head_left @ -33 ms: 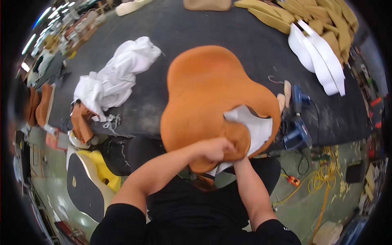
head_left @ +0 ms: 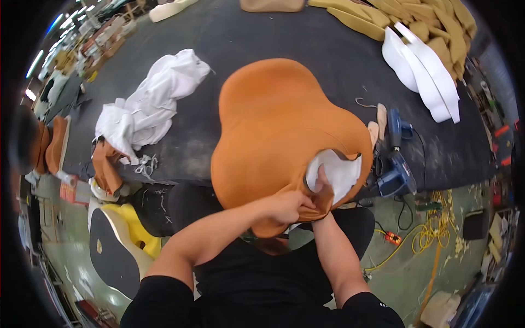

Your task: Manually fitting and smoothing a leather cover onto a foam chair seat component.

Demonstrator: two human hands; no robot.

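A rounded, orange-covered chair shell [head_left: 273,117] lies at the table's near edge, its lower end over my lap. Its orange cover is folded open at the lower right, baring a white inner surface [head_left: 345,176]. With fingers closed, my left hand [head_left: 287,206] pinches the loose edge of that cover beside the opening. My right hand [head_left: 321,179] reaches up beneath the folded flap; a stretched finger shows against the white, while the palm and other fingers are hidden by the cover.
White crumpled fabric [head_left: 150,104] lies left on the dark table [head_left: 186,131]. Two blue power tools [head_left: 397,177] with cords are at right. White curved pieces [head_left: 421,71] and tan padding [head_left: 404,13] lie far right. A yellow cable [head_left: 421,240] coils on the floor.
The cover's flap has been pulled down and to the left, changing the opening's shape. My left hand has moved slightly lower, and a finger of my right hand has come into sight inside the opening.
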